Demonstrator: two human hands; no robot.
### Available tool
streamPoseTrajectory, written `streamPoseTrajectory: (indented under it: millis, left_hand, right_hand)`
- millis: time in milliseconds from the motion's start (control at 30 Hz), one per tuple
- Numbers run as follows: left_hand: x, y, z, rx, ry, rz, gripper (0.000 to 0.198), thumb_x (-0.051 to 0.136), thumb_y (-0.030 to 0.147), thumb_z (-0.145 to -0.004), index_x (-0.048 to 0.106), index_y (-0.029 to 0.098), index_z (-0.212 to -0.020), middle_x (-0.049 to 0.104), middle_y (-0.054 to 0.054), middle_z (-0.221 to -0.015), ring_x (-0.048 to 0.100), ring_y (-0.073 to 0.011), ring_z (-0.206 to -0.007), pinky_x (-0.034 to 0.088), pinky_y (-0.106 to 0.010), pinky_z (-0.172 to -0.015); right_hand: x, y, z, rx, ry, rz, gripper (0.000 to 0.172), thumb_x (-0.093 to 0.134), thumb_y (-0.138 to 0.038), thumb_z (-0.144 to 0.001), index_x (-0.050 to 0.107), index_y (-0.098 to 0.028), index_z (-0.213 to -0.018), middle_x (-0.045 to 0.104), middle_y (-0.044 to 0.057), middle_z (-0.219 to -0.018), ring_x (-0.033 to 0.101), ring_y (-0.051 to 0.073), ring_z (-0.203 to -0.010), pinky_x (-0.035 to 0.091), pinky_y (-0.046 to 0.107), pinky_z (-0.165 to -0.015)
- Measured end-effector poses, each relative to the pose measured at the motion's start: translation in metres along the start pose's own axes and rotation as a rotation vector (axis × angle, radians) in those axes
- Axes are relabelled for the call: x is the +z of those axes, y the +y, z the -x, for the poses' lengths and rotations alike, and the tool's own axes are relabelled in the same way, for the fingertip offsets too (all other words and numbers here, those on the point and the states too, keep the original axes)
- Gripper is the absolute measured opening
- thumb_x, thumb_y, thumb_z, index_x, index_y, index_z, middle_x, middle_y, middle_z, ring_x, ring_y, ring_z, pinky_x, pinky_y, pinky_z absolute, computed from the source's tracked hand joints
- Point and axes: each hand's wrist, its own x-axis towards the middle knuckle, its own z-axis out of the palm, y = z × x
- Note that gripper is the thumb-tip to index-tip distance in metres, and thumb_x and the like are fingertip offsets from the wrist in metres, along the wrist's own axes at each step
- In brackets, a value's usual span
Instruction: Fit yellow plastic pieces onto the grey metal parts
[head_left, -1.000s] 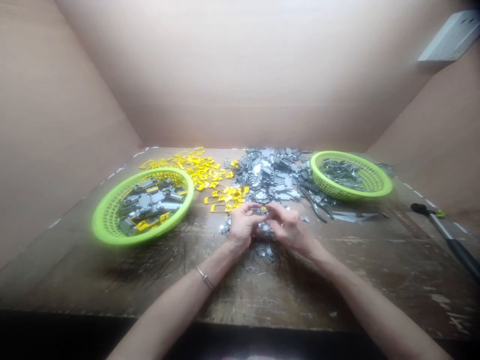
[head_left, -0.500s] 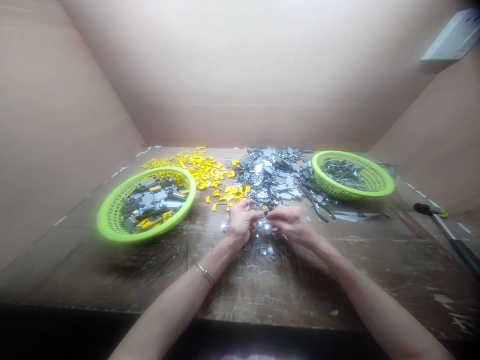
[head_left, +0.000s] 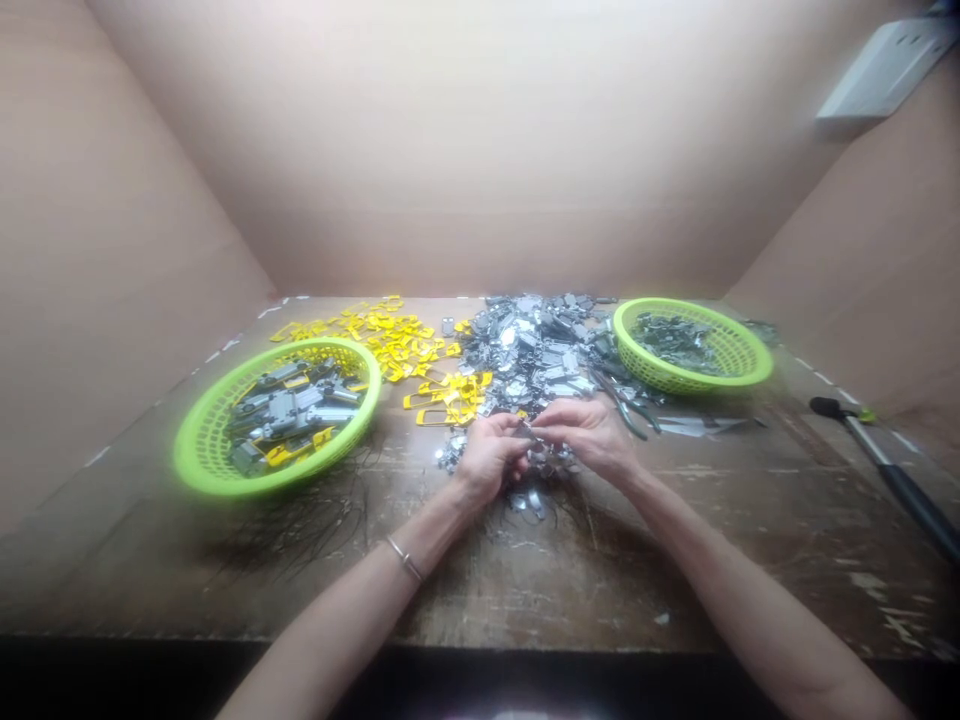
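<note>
My left hand and my right hand meet over the middle of the table, fingertips pinched close together. Between them is a small grey part, mostly covered by the fingers and too blurred to name. Small shiny metal pieces lie on the table just below and around the hands. Right behind the hands spreads a heap of grey and silver flat parts. Thin yellow frames lie to the left of that heap.
A green basket at left holds grey and yellow pieces. Another green basket at right holds small metal parts. Pliers lie near my right hand. A black-handled tool is at the right edge. Walls enclose the wooden table.
My hands have drawn closer together, and the right one has turned, its fingers now reaching over toward the left fingertips. The whole view has shifted slightly.
</note>
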Motion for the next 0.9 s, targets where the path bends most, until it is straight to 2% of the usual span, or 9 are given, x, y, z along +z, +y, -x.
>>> streamPoseTrajectory:
  millis: [200, 333, 500, 600, 700, 800, 900]
  left_hand:
    - [0.001, 0.002, 0.001, -0.02, 0.029, 0.012, 0.021, 0.055, 0.014, -0.056, 0.049, 0.011, -0.076, 0.054, -0.001, -0.055, 0.042, -0.0046, -0.035, 0.025, -0.016, -0.031]
    - [0.0, -0.001, 0.001, 0.03, 0.041, 0.047, 0.023, 0.055, 0.011, -0.054, 0.05, 0.011, -0.077, 0.053, 0.001, -0.053, 0.038, -0.0029, -0.033, 0.026, -0.016, -0.033]
    - [0.004, 0.001, 0.003, 0.079, 0.104, 0.065, 0.016, 0.053, 0.024, -0.061, 0.053, 0.011, -0.071, 0.05, 0.001, -0.052, 0.04, -0.0046, -0.037, 0.025, -0.016, -0.033]
    - [0.007, 0.003, 0.004, 0.08, 0.184, 0.067, 0.018, 0.053, 0.029, -0.063, 0.052, 0.012, -0.066, 0.047, 0.002, -0.048, 0.037, -0.0045, -0.036, 0.022, -0.016, -0.031]
    - [0.008, 0.003, 0.004, 0.119, 0.246, 0.075, 0.015, 0.054, 0.027, -0.061, 0.052, 0.012, -0.064, 0.046, 0.003, -0.046, 0.038, -0.0047, -0.036, 0.022, -0.016, -0.031]
    - [0.007, 0.003, 0.006, 0.177, 0.246, 0.075, 0.014, 0.053, 0.027, -0.062, 0.052, 0.012, -0.064, 0.045, 0.003, -0.046, 0.036, -0.0041, -0.035, 0.023, -0.016, -0.032]
    - [0.006, 0.004, 0.006, 0.211, 0.234, 0.069, 0.014, 0.053, 0.027, -0.063, 0.052, 0.012, -0.063, 0.044, 0.003, -0.045, 0.035, -0.0038, -0.035, 0.023, -0.016, -0.032]
  right_hand:
    - [0.0, 0.011, 0.0, -0.25, 0.006, 0.262, 0.009, 0.055, -0.018, -0.066, 0.064, -0.015, -0.067, 0.057, 0.002, -0.062, 0.051, 0.011, -0.057, 0.039, 0.022, -0.054]
    - [0.0, 0.015, -0.001, -0.406, 0.005, 0.446, 0.013, 0.051, -0.017, -0.07, 0.064, -0.017, -0.067, 0.057, 0.003, -0.065, 0.05, 0.01, -0.059, 0.038, 0.021, -0.055]
    - [0.002, 0.019, 0.0, -0.451, -0.013, 0.448, 0.016, 0.047, -0.014, -0.071, 0.063, -0.017, -0.069, 0.057, 0.003, -0.068, 0.05, 0.01, -0.061, 0.038, 0.022, -0.057]
    - [0.009, 0.017, 0.002, -0.349, 0.012, 0.299, 0.012, 0.051, -0.015, -0.069, 0.062, -0.016, -0.066, 0.057, 0.003, -0.066, 0.05, 0.011, -0.061, 0.039, 0.023, -0.059]
    - [0.018, 0.009, 0.005, -0.077, 0.085, 0.05, 0.007, 0.058, -0.02, -0.063, 0.061, -0.015, -0.065, 0.056, 0.001, -0.06, 0.05, 0.01, -0.055, 0.04, 0.023, -0.054]
    - [0.024, 0.001, 0.006, 0.158, 0.121, -0.157, 0.011, 0.062, -0.023, -0.058, 0.059, -0.013, -0.064, 0.055, -0.001, -0.055, 0.046, 0.008, -0.045, 0.038, 0.022, -0.045]
    - [0.026, -0.002, 0.006, 0.202, 0.12, -0.233, 0.014, 0.062, -0.024, -0.057, 0.059, -0.013, -0.064, 0.055, -0.001, -0.053, 0.044, 0.007, -0.042, 0.036, 0.021, -0.041]
